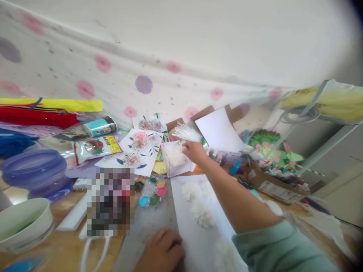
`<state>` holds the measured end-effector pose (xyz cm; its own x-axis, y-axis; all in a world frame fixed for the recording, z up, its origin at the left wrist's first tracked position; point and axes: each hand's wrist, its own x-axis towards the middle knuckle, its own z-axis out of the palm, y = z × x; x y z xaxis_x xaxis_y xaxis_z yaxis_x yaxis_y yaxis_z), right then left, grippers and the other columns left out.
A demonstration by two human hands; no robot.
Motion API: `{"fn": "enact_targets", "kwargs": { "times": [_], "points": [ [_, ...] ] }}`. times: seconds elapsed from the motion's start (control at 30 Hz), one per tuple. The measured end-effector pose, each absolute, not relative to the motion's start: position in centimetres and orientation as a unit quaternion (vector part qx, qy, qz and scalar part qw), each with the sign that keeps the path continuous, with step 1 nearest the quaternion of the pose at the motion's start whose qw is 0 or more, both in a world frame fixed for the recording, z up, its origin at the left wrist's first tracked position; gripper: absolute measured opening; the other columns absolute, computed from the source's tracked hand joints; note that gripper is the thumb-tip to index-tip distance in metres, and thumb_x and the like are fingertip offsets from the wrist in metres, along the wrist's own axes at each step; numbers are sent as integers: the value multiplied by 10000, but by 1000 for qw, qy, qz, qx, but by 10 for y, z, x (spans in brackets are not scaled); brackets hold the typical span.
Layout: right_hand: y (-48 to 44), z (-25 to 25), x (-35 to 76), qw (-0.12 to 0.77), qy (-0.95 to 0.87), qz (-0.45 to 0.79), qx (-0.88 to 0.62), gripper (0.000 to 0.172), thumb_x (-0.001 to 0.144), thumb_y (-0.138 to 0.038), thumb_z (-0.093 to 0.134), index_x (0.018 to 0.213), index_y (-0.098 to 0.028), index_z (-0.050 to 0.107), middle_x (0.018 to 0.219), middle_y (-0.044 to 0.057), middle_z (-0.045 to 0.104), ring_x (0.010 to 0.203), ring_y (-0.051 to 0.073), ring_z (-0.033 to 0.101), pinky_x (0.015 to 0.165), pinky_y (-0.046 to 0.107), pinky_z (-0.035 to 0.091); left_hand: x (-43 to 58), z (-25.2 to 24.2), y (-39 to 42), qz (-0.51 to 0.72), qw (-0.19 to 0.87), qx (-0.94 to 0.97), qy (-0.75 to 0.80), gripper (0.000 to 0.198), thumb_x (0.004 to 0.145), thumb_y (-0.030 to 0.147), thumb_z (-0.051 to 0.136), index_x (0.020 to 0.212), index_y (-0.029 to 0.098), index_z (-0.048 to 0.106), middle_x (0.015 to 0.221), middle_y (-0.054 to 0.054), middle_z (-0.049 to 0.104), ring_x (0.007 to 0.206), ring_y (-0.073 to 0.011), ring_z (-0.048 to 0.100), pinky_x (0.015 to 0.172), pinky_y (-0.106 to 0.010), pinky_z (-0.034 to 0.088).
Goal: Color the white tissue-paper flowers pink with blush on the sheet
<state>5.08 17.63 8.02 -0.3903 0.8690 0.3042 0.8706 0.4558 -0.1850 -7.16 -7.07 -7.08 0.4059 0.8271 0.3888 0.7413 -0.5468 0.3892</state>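
Observation:
My right hand [195, 153] reaches forward to the right rim of a small white box [169, 170]. Its fingers are pinched together beside the white fluffy pieces [174, 154] in the box; what is between the fingertips is too blurred to tell. Nearer to me, my left hand [164, 249] rests with curled fingers on a grey board [147, 230], close to the left edge of a white sheet [181, 211]. White ruffled clumps like flowers [202, 213] lie on that sheet, partly behind my right forearm.
Paint pots [154, 190] sit left of the sheet, with flower pictures [138, 145] behind. A purple bowl [34, 170], a pale bowl [25, 223] and a food packet [96, 148] are at left. White sticks [185, 132] stand behind the box; a filled carton [280, 185] is at right.

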Motion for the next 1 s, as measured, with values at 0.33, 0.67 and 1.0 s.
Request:
{"fn": "enact_targets", "kwargs": {
  "times": [0.33,0.67,1.0],
  "points": [
    [148,98,112,299,-798,27,-522,251,801,-255,588,1019,-200,701,1020,50,707,815,158,649,782,270,474,-74,-36,-74,251,199,815,484,279,674,122,594,926,229,651,1035,-41,660,959,-219,594,835,-363,501],
    [-20,-5,261,288,-710,119,-631,251,768,-318,516,897,-228,712,890,59,732,734,208,670,673,323,532,-67,-26,-80,269,127,800,521,248,792,185,532,986,204,684,1114,-93,662,1018,-241,628,888,-417,532],
    [-79,-59,257,352,-701,70,-617,359,833,-331,438,1057,-165,663,1215,154,646,1120,274,614,946,441,507,-50,-24,-108,227,37,826,515,247,858,226,503,1046,197,660,1204,-106,624,1101,-241,591,950,-438,502]
  ]
}}
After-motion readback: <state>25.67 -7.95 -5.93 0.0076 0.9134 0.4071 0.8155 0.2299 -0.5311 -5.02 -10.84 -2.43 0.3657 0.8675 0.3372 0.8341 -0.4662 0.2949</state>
